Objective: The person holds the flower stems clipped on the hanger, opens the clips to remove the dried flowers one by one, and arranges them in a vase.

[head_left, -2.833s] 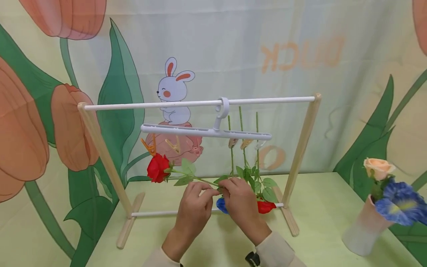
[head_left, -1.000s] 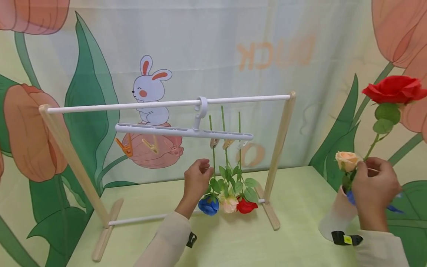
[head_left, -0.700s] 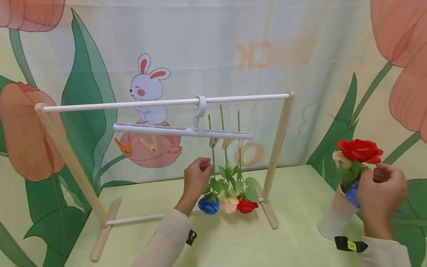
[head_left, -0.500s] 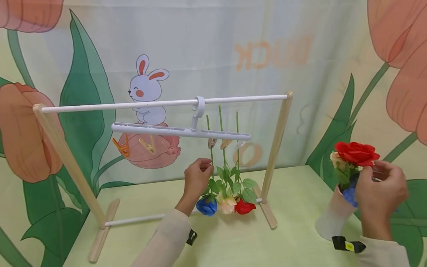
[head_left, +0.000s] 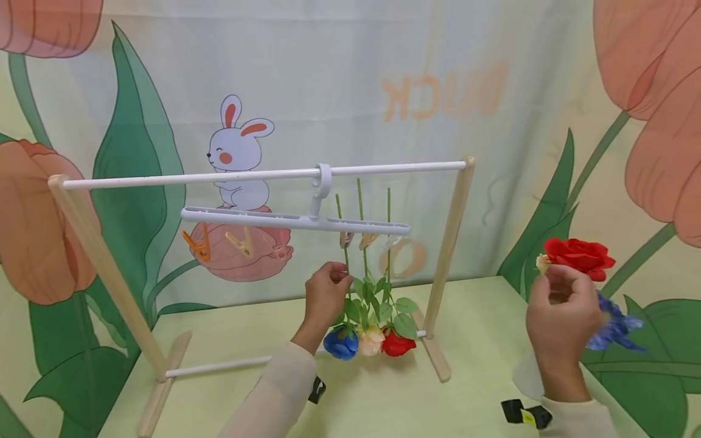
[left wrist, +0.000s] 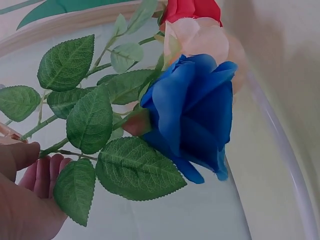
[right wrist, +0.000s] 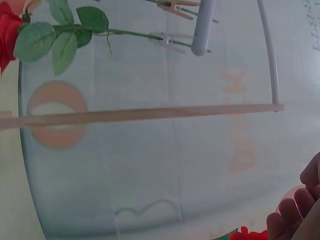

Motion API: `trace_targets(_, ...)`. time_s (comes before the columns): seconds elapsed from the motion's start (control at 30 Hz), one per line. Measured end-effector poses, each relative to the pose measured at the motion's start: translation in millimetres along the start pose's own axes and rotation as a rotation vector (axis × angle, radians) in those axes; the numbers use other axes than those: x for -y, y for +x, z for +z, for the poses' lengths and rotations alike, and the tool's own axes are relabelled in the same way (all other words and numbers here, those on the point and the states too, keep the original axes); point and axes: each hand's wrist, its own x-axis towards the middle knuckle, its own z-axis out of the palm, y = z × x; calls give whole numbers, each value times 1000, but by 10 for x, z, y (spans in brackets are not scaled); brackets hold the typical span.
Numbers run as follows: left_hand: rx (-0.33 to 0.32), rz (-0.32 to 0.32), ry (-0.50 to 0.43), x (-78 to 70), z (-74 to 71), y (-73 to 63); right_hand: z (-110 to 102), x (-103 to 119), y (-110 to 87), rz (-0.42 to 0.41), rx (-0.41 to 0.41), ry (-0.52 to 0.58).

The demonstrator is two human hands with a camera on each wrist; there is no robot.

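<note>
A blue rose (head_left: 341,344) hangs head down from a clip on the grey hanger (head_left: 296,221), beside a peach rose (head_left: 371,342) and a red rose (head_left: 398,343). The left hand (head_left: 327,293) pinches the blue rose's stem above its leaves; in the left wrist view thumb and fingertips meet at that stem. Over at the right, the right hand (head_left: 564,322) overlaps the vase (head_left: 528,374), fingers loosely bent with nothing visible in them. Behind it show another red rose (head_left: 580,258), a blue flower (head_left: 616,325) and a bit of peach petal (head_left: 542,263).
The hanger hooks over the white rod (head_left: 241,176) of a wooden stand (head_left: 449,249). Left of the hook dangle an orange clip (head_left: 199,243), a yellow clip (head_left: 241,243) and a pink clip (head_left: 280,244). A printed curtain (head_left: 438,36) backs the table.
The right hand carried a red rose from the hanger to the vase, let go of it there, and has shifted left across the vase. The left hand has stayed at the blue rose's stem lately.
</note>
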Motion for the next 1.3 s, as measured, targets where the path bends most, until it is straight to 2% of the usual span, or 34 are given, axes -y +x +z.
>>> trace_targets(0.23, 6, 27, 10, 6, 1, -29, 293, 137, -320, -74, 116, 45)
trace_targets(0.43, 5, 53, 1, 34, -13, -65, 644, 295, -629, -145, 266, 88)
trace_targets(0.67, 10, 70, -8, 27, -34, -118, 1007, 613, -951, -134, 470, 127)
trace_targets(0.8, 6, 94, 10, 20, -51, -147, 1243, 785, -1073, -122, 540, 183)
trace_targets(1.0, 0, 117, 64, 46, -84, -197, 1541, 995, -1233, -89, 565, 228)
trace_targets(1.3, -34, 147, 120, 41, -165, -248, 1786, 1170, -1304, -37, 480, 249)
